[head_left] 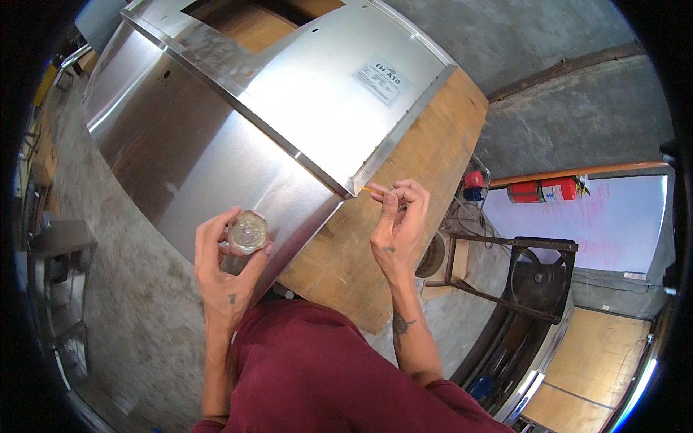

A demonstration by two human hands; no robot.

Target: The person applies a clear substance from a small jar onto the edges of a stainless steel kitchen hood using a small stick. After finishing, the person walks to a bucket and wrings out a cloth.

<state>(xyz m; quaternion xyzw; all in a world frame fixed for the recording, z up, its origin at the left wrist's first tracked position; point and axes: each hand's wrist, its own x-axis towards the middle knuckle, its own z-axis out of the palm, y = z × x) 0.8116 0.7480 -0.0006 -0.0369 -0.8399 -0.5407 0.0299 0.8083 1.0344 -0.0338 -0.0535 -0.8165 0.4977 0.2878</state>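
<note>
My left hand [225,263] is closed round a small round glass jar [249,232], seen from above; what is inside cannot be made out clearly. Between the pinched fingertips of my right hand [398,220] is a thin orange stick [371,190]. Its tip meets, or nearly meets, the near corner of a large stainless steel housing [289,180], where the folded metal edges come together. The stick's far end is too small to tell. A printed label [380,81] is stuck on the housing's upper panel, beyond my right hand.
The housing rests on a plywood table [336,270] whose edge is close to my body. Over at the right stand a dark metal frame with a round part [538,278] and a red fire extinguisher [543,190]. Metal pieces [63,263] lie at the far left on the concrete floor [155,310].
</note>
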